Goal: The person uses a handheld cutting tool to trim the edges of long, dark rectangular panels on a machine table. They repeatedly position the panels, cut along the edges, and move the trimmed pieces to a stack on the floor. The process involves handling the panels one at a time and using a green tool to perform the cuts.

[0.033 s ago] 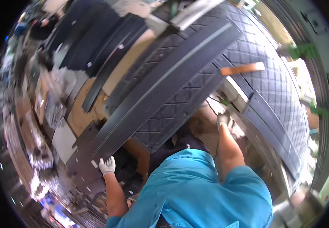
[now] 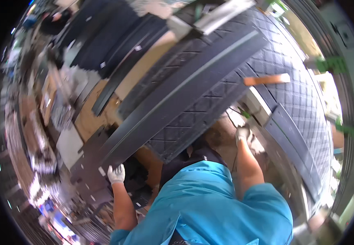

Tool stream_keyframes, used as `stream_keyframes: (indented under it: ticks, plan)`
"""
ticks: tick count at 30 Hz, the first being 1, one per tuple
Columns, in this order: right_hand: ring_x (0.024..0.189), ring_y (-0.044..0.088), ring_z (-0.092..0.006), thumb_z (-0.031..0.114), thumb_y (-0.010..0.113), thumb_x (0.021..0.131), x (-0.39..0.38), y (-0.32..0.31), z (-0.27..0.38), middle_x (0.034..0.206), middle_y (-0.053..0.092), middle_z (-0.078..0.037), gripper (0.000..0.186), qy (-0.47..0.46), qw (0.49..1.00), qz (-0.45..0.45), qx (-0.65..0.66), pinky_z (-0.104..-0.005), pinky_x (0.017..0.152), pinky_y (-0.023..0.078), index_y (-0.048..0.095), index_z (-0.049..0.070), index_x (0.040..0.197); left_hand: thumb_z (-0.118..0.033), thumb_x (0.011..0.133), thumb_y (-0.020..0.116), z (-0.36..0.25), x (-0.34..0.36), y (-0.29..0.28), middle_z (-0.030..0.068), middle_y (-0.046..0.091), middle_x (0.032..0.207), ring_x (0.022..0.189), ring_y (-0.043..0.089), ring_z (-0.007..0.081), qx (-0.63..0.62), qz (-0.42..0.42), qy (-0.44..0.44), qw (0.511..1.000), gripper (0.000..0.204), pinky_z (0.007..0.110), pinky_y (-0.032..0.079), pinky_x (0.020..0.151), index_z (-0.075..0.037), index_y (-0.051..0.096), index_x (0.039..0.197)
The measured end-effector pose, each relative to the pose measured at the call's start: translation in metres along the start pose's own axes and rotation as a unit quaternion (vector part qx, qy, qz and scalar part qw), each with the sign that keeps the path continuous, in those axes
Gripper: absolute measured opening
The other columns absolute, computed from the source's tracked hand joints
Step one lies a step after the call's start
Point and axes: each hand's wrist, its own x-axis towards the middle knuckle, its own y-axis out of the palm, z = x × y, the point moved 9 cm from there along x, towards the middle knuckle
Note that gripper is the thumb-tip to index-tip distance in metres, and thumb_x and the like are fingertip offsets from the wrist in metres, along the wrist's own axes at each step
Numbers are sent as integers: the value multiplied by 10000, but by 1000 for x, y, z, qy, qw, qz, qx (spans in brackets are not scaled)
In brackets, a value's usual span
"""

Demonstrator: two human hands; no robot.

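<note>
Long dark strip (image 2: 185,102) lies across patterned panel (image 2: 181,130)

The strip hides the panel's middle. Beside the strip's lower end, the gloved left hand (image 2: 116,174) has its fingers extended, contact unclear. Right of the strip, the gloved right hand (image 2: 242,132) is blurred; I cannot tell its grip.

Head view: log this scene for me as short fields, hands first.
Left hand: gloved, fingers spread, near the lower end of the long dark board; contact unclear
Right hand: gloved, below the orange-brown strip in the picture; grip unclear
Board position: slanting across the quilted dark panel
Strip: pale at its right end
Far right: green fittings
</note>
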Motion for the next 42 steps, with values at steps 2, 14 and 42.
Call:
stream_keyframes:
  ticks: [2,14,42]
  plan:
    - [1074,747,-366,402,617,983,-31,-21,31,1093,782,-233,448,-28,990,75,119,-462,974,550,742,14,1167,-304,1091,571,0,8,3,156,613,1326,1291,567,323,-23,68,20,997,381,513,497,1138,33,573,1267]
    - [665,595,-126,185,654,1061,-149,-76,157,886,655,-22,110,40,851,207,481,-264,530,483,644,90,1117,-263,937,773,-90,-86,-2,214,637,1357,1251,642,400,459,-366,443,678,559,473,528,1086,-34,616,1422]
    - [1410,561,-422,517,607,1068,-488,43,367,1577,541,-245,695,249,716,443,478,-535,1187,456,528,-7,1517,-795,1013,485,-470,186,-192,189,722,1384,1276,670,341,571,-204,333,722,951,395,510,1080,62,701,1364]
